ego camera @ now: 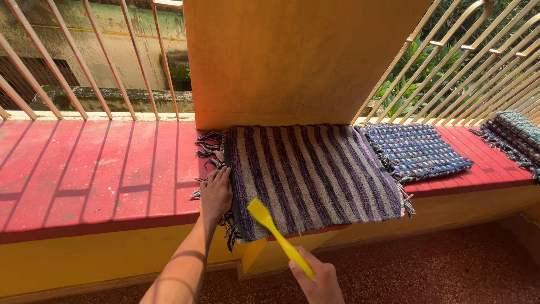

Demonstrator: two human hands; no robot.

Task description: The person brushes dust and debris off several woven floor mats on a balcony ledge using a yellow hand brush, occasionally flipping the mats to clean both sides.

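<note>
A long red ledge (95, 174) runs across the view, topped by a slanted cream railing (101, 62) on the left and right, with a broad yellow pillar (292, 56) rising from its middle. Below the ledge, a yellow wall face drops to a speckled dark red floor (439, 270).

A purple and beige striped mat (315, 174) lies flat on the ledge right in front of the pillar, its near edge hanging slightly over the ledge front and its dark fringe (209, 147) spread at the left side. Just beside it on the right lies a smaller blue woven mat (419, 151), and a 3rd mat (514, 135) of similar blue weave sits further right, near the frame edge.

The left hand (215, 194) presses flat, fingers together, on the left fringed edge of the striped mat. The right hand (319, 280) is clamped around the handle of a yellow brush (275, 233), whose flat head rests on the near part of the striped mat. The 2 hands are apart.
</note>
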